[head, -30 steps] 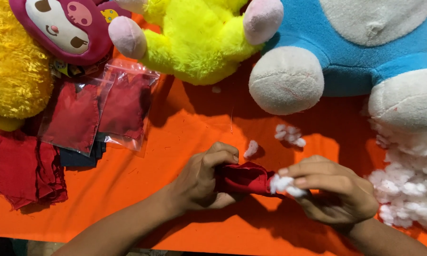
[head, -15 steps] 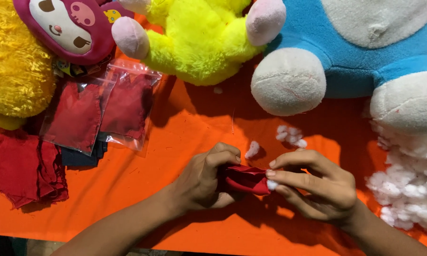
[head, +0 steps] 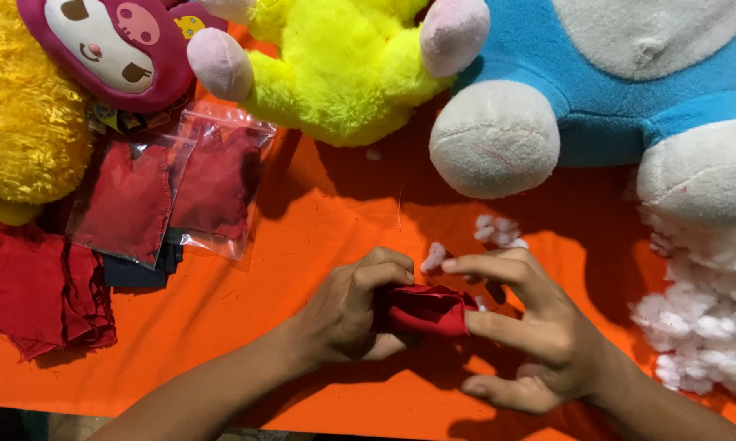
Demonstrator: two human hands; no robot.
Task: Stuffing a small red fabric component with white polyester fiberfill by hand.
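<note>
Clutching a small red fabric pouch (head: 423,310), the left hand (head: 347,314) has its grip pressed tight around it; at 3 o'clock, the right hand (head: 531,335) pokes its end, fingers spread.

The left hand (head: 347,314) wraps the near end of the red pouch (head: 423,310), so that end is hidden, and the palm cannot be seen. The right hand's (head: 539,339) fingers cover the pouch's right end; whatever sits inside cannot be told. The blue toy (head: 621,90) is cut off at the top and right edges, the yellow toy (head: 343,65) at the top. The fuzzy yellow toy (head: 21,114) runs off the left edge. The stuffing pile (head: 702,318) is cut by the right edge. The pink toy (head: 111,49) overlaps the bags (head: 172,192), hiding their far edges.
</note>
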